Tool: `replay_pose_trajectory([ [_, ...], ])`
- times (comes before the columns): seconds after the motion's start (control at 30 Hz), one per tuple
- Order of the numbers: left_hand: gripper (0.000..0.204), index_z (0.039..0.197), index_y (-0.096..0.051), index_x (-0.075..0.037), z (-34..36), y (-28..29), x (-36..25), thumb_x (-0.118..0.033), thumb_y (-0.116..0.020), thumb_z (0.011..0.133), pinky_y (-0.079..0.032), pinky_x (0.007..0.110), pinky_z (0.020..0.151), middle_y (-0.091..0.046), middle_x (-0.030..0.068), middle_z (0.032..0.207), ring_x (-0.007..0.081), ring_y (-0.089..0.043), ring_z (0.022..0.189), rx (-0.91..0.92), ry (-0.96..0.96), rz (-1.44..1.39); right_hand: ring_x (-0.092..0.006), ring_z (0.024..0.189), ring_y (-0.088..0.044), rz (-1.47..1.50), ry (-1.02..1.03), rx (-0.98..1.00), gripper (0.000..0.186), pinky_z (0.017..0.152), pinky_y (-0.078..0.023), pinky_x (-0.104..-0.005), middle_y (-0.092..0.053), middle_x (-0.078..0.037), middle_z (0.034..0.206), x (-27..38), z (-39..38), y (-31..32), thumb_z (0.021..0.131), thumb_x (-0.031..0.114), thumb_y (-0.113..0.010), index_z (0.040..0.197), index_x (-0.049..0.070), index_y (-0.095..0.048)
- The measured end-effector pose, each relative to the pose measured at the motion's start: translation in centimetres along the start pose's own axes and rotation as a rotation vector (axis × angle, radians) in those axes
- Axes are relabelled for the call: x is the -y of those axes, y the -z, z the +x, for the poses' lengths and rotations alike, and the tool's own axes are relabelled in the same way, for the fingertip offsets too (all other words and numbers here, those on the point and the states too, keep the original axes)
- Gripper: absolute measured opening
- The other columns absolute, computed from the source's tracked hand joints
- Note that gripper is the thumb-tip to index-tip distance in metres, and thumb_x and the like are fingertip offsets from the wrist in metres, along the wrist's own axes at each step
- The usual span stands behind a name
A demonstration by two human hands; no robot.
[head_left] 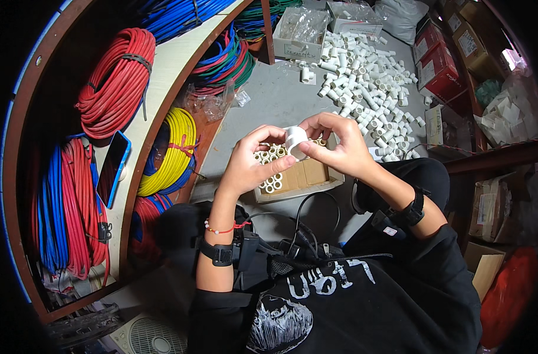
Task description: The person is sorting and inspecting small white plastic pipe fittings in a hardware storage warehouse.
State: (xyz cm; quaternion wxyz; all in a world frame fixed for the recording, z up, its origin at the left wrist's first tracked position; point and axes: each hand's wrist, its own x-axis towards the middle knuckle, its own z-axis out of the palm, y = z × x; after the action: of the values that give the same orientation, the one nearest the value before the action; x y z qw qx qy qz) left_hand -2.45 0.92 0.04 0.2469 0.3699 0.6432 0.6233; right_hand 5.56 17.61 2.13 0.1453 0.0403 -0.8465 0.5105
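Both of my hands meet in the middle of the head view around one white plastic pipe fitting, a short tube with its open end turned toward me. My left hand grips its left side between thumb and fingers. From the right, my right hand pinches it, with the thumb near its open end. Below the hands, an open cardboard box stands on the floor. Its left part and far side hold rows of small white ring-shaped fittings with yellowish insides. My hands hide part of these rows.
A heap of loose white pipe fittings spreads over the grey floor beyond the box. Shelves at left hold red cable and yellow cable coils and a phone. Cartons line the right side. A black cord loops near my lap.
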Motion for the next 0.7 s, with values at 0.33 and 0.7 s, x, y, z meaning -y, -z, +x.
replay_pose_trajectory([
  [0.33,0.030,0.083,-0.051,-0.001,-0.01,-0.02,-0.03,-0.018,-0.067,0.064,-0.040,0.021,0.065,-0.052,0.0026,0.078,0.0074,-0.049,0.071,-0.011,-0.003,0.015,-0.0107,0.057,-0.051,0.043,-0.023,-0.019,0.029,0.054,-0.041,-0.0221,-0.055,-0.006,0.065,-0.25,0.03,-0.17,0.063,0.024,-0.064,0.076,0.000,-0.057],
  [0.7,0.032,0.082,-0.051,0.000,-0.08,0.08,-0.21,-0.022,-0.067,0.064,-0.040,0.023,0.067,-0.052,0.0034,0.078,0.0093,-0.050,0.073,0.003,0.024,0.027,-0.0101,0.055,-0.050,0.055,-0.048,-0.006,0.029,0.052,-0.041,-0.0218,-0.055,-0.005,0.063,-0.19,0.01,-0.19,0.064,0.025,-0.064,0.076,0.000,-0.058],
])
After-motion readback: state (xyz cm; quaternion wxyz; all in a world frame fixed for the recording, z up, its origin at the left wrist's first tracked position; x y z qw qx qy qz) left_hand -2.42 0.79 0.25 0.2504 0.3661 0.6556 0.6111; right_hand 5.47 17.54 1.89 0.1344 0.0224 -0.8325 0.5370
